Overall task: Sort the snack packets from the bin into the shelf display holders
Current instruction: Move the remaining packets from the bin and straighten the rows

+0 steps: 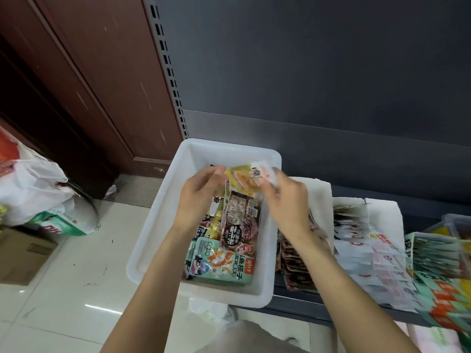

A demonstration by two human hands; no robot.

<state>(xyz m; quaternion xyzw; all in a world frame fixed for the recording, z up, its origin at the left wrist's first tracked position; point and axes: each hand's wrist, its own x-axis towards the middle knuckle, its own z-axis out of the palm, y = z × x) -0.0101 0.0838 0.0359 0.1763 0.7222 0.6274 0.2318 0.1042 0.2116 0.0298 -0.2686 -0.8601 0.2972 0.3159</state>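
Note:
A white plastic bin (158, 217) sits at the left end of the shelf and holds several snack packets. Among them are a brown packet (240, 217) and a mint-green packet (220, 263) nearest me. Above the bin, my right hand (285, 200) pinches a yellow-and-white packet (246, 178) by its right end. My left hand (198, 197) hovers at the packet's left edge with fingers curled; I cannot tell whether it touches the packet. To the right, white display holders (318, 192) stand in a row, filled with dark-brown packets (293, 261), white packets (356, 240) and green ones (433, 253).
A dark grey shelf back panel (318, 85) rises behind the bin. On the tiled floor at left lie a white plastic bag (33, 189) and a cardboard box (23, 253). A brown wooden door (84, 85) stands at the far left. A clear box (456, 225) sits at the right edge.

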